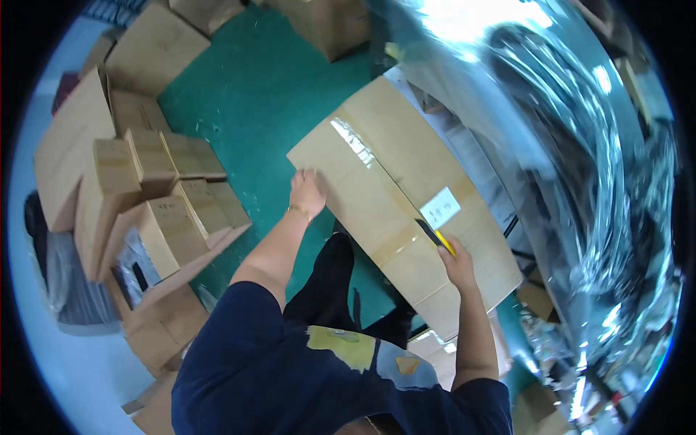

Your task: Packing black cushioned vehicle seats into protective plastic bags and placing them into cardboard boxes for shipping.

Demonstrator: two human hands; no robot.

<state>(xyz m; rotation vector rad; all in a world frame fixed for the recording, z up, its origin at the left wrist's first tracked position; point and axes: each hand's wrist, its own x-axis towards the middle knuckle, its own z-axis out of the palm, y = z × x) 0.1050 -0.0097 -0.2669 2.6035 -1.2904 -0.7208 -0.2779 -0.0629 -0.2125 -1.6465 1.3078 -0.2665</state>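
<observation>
A large closed cardboard box (362,196) lies in front of me, with a seam along its top, clear tape at the far end and a white label (440,207) by the seam. My left hand (309,193) grips its left edge, fingers bent over the top and the thumb hidden. In my right hand (458,262) is a yellow and black box cutter (436,237), fingers closed round its handle. The cutter's dark end points toward the seam, just left of the label. Whether it touches the cardboard I cannot tell.
Open and closed cardboard boxes (185,156) are piled on the left; one holds plastic-wrapped items (135,264). Shiny clear plastic wrapping (558,145) covers a large stack along the right. Another box (326,25) stands at the far side of the green floor (239,87).
</observation>
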